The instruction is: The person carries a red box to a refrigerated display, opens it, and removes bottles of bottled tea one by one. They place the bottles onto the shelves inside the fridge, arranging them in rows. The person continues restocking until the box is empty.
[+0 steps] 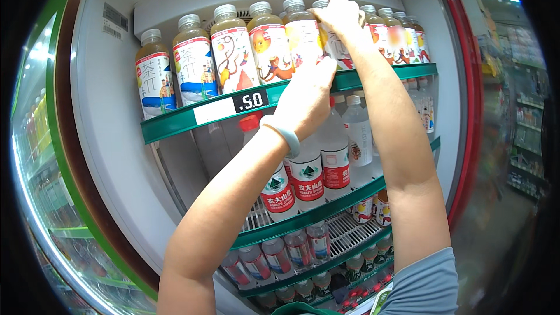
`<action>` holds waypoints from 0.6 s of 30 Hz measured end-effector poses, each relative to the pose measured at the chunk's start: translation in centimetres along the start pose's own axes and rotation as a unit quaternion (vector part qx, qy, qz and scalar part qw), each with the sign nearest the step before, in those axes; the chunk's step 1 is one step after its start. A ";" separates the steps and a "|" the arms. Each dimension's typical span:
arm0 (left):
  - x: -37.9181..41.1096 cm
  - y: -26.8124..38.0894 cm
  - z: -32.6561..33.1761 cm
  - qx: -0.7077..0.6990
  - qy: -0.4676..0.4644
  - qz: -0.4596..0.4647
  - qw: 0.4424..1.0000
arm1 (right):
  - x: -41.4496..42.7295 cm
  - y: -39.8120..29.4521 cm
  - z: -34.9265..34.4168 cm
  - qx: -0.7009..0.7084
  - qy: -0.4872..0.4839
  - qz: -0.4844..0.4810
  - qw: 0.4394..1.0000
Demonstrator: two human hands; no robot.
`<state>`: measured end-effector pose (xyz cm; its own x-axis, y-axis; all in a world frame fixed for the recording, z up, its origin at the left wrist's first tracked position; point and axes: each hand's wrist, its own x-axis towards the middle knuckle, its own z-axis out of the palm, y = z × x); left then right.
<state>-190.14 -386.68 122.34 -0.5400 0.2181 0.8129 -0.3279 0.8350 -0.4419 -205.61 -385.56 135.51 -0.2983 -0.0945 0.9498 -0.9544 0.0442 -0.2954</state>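
My right hand [343,16] is raised to the top shelf, wrapped over the neck and shoulder of a tea bottle [340,48] in the row. Part of that bottle's cap shows beside the thumb, and the wrist hides some of its label. Lower down, my left hand [313,94] is at the green shelf edge [348,79], in front of the bottle bases. Its fingertips lie close to the same bottle; whether they grip anything is hidden. Left of it stands another tea bottle [302,39] with a white illustrated label. A pale band [282,133] circles my left wrist.
More tea bottles [194,65] line the top shelf on both sides. Below stand large red-labelled Nongfu Spring water bottles [308,175] and, lower, small pink drink bottles [278,256]. The cooler's white wall [113,74] bounds the left; a red-framed glass door [459,140] stands right.
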 end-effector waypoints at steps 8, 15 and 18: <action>0.8 2.0 0.2 -0.010 0.005 -0.083 0.997 | -1.1 1.7 -1.2 0.251 0.160 -0.065 0.952; 3.7 9.3 2.2 -0.044 0.187 -0.058 0.980 | -7.4 4.0 -13.2 0.513 0.192 -0.184 0.816; -1.4 13.1 3.5 -0.205 0.142 -0.099 0.963 | -15.7 7.0 -13.6 0.635 -0.042 -0.165 0.754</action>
<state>-196.35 -377.81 114.06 -0.2450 0.1157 0.9626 -0.0375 0.9910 -0.1286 -207.39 -370.21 119.93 0.0091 0.0419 0.9991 -0.2050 -0.9778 0.0428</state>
